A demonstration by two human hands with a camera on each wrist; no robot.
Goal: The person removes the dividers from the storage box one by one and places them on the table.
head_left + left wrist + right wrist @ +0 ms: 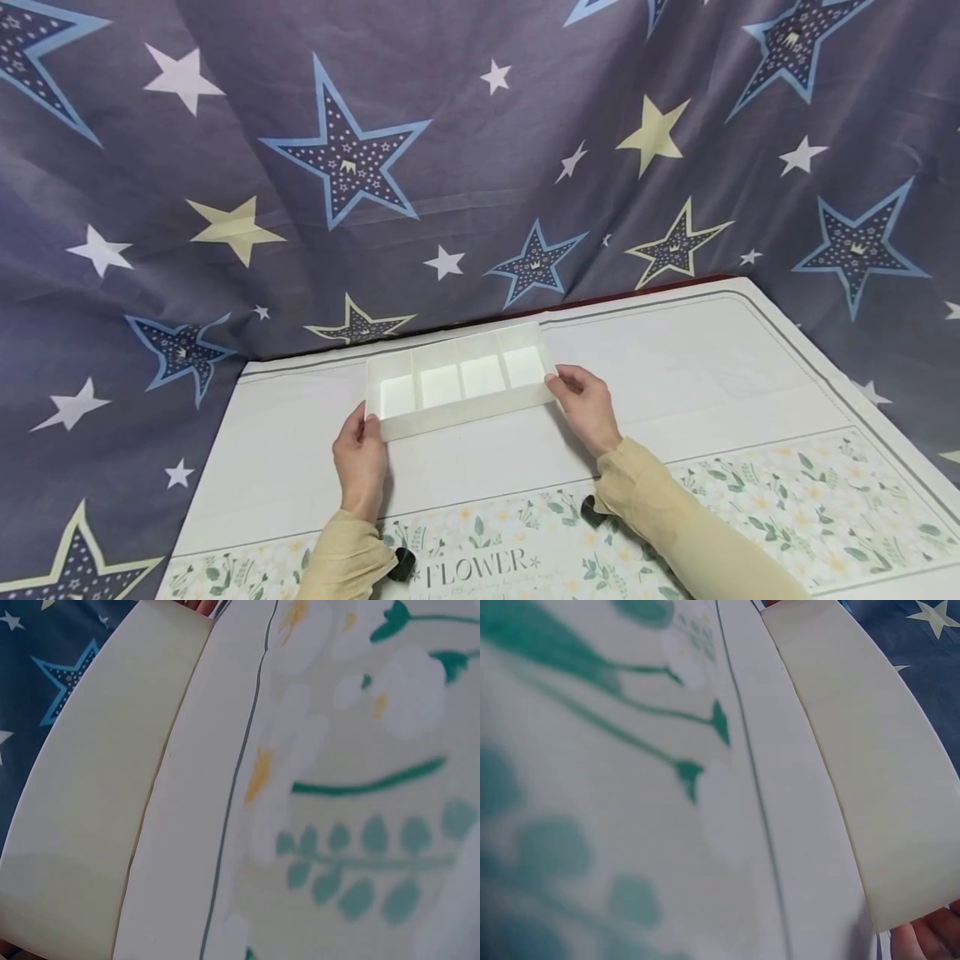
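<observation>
A shallow white box (465, 410), split by thin dividers into a row of several compartments, lies between my two hands near the back of the table. Its visible compartments hold nothing. At the box's left end, my left hand (361, 460) grips the front corner, thumb on the near side. My right hand (588, 408) holds the opposite front corner the same way. In the left wrist view the long front wall (112, 765) slants down the left side. The right wrist view has that wall (877, 765) on its right, with right-hand fingers (930, 937) at its lower end.
A white cloth (712, 375) with a grey border line covers the table. Its front part carries a flower-and-leaf print (810, 508) and the word FLOWER. Behind hangs a dark curtain (450, 167) with stars, right against the table's back edge.
</observation>
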